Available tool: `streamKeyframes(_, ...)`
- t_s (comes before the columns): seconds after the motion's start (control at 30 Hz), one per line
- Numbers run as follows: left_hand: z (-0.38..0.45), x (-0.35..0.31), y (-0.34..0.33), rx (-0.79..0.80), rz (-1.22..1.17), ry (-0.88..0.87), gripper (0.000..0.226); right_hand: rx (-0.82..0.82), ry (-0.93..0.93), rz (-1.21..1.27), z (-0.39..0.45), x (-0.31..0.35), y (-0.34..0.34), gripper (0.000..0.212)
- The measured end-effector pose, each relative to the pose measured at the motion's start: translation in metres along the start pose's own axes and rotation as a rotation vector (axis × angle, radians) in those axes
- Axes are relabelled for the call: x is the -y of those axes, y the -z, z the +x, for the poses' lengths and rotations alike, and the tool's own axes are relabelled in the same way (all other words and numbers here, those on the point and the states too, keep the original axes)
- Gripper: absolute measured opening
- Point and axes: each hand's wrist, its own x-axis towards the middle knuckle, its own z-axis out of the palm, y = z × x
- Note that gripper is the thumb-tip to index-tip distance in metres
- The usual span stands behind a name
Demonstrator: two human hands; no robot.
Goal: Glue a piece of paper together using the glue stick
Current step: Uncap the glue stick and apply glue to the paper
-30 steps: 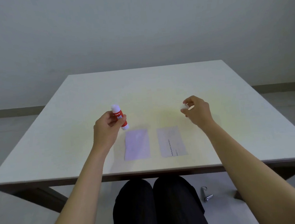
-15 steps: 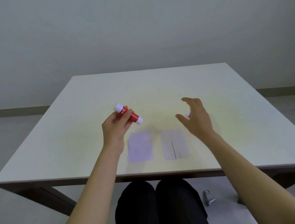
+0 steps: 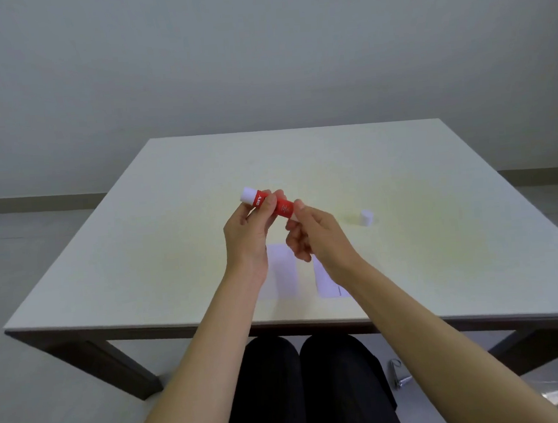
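Presently, the items on view:

Glue stick (image 3: 272, 203): red barrel with one white end showing at upper left; held lying nearly level in the air above the table, tilted down to the right, clear of the surface.
Left hand (image 3: 251, 235): clasped round the middle of the barrel, thumb in front over the red label.
Right hand (image 3: 317, 233): fingers curled, thumb and forefinger pinching the barrel's right end; that end is hidden behind the fingertips.
Cap (image 3: 367, 217): small white cylinder, resting on the table to the right of both hands, well apart from the glue stick.
Left paper piece (image 3: 284, 271): pale rectangle lying flat near the front edge; its left side is covered by the left wrist.
Right paper piece (image 3: 326, 282): pale rectangle just beside the first, a narrow gap between them, faint print along its right margin; largely covered by the right wrist and forearm.
Table (image 3: 173, 246): cream top, dark frame and legs.
Obstructions: both forearms cross the front edge and overlie the papers.
Under the table: the person's dark-clad knees (image 3: 304, 376); a small metal object (image 3: 399, 373) on the floor, too small to tell what it is.
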Motion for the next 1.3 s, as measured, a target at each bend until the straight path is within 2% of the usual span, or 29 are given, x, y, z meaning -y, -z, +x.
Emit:
streamKeyframes(0.1, -0.002, 0.001, 0.002, 0.083, 0.083, -0.025, 0.011, -0.023, -0.283, 0.194, 0.001, 0.001, -0.003, 0.052)
streamKeyframes(0.17, -0.003, 0.001, 0.005, 0.078, 0.124, -0.034, 0.013, 0.016, -0.363, 0.223, 0.001, 0.002, -0.001, 0.053)
streamKeyframes(0.23, -0.001, 0.000, 0.007, 0.032, 0.137, -0.052, 0.009, 0.039, -0.234, 0.129, 0.001, 0.001, 0.001, 0.044)
streamKeyframes(0.27, -0.001, 0.000, 0.008, 0.013, 0.131, -0.060, 0.007, 0.050, -0.131, 0.121, 0.001, 0.001, 0.000, 0.034)
streamKeyframes(0.33, 0.001, -0.002, 0.009, 0.002, 0.086, -0.065, 0.004, 0.059, 0.018, 0.165, 0.001, 0.000, 0.001, 0.029)
streamKeyframes(0.4, 0.002, -0.003, 0.008, 0.024, 0.074, -0.072, 0.002, 0.071, 0.032, 0.223, 0.003, 0.003, 0.003, 0.021)
streamKeyframes(0.47, 0.002, -0.002, 0.009, 0.055, 0.090, -0.079, 0.000, 0.103, -0.083, 0.293, 0.003, 0.005, 0.006, 0.021)
streamKeyframes(0.6, -0.002, 0.003, 0.011, 0.115, 0.130, -0.083, 0.004, 0.089, -0.435, 0.346, 0.001, 0.006, 0.004, 0.046)
streamKeyframes(0.67, -0.002, 0.005, 0.011, 0.119, 0.135, -0.080, 0.006, 0.077, -0.488, 0.335, -0.001, 0.004, 0.002, 0.050)
streamKeyframes(0.73, -0.003, 0.008, 0.011, 0.099, 0.139, -0.074, 0.006, 0.080, -0.400, 0.180, -0.003, 0.003, 0.005, 0.049)
streamKeyframes(0.77, -0.003, 0.009, 0.011, 0.082, 0.137, -0.071, 0.005, 0.071, -0.298, 0.105, -0.003, 0.003, 0.006, 0.042)
streamKeyframes(0.8, -0.003, 0.009, 0.011, 0.062, 0.126, -0.069, 0.005, 0.062, -0.186, 0.082, -0.004, 0.003, 0.006, 0.031)
streamKeyframes(0.87, -0.002, 0.008, 0.010, 0.039, 0.095, -0.070, 0.009, 0.036, -0.031, 0.143, -0.004, 0.002, 0.007, 0.023)
streamKeyframes(0.93, -0.001, 0.006, 0.008, 0.059, 0.091, -0.078, 0.008, 0.042, -0.046, 0.225, -0.005, 0.003, 0.006, 0.017)
streamKeyframes(0.97, -0.001, 0.006, 0.008, 0.075, 0.094, -0.081, 0.006, 0.058, -0.120, 0.287, -0.006, 0.002, 0.006, 0.020)
streamKeyframes(1.07, -0.003, 0.008, 0.008, 0.113, 0.100, -0.078, 0.006, 0.114, -0.456, 0.418, -0.008, 0.006, 0.004, 0.044)
streamKeyframes(1.13, -0.005, 0.007, 0.007, 0.128, 0.102, -0.073, 0.009, 0.107, -0.549, 0.457, -0.008, 0.005, 0.002, 0.052)
streamKeyframes(1.17, -0.005, 0.007, 0.007, 0.129, 0.103, -0.072, 0.010, 0.083, -0.539, 0.419, -0.008, 0.005, 0.002, 0.053)
streamKeyframes(1.23, -0.005, 0.006, 0.007, 0.116, 0.115, -0.076, 0.009, 0.023, -0.389, 0.238, -0.008, 0.005, 0.000, 0.050)
streamKeyframes(1.3, -0.005, 0.005, 0.007, 0.095, 0.115, -0.076, 0.008, -0.010, -0.188, 0.127, -0.008, 0.006, 0.001, 0.033)
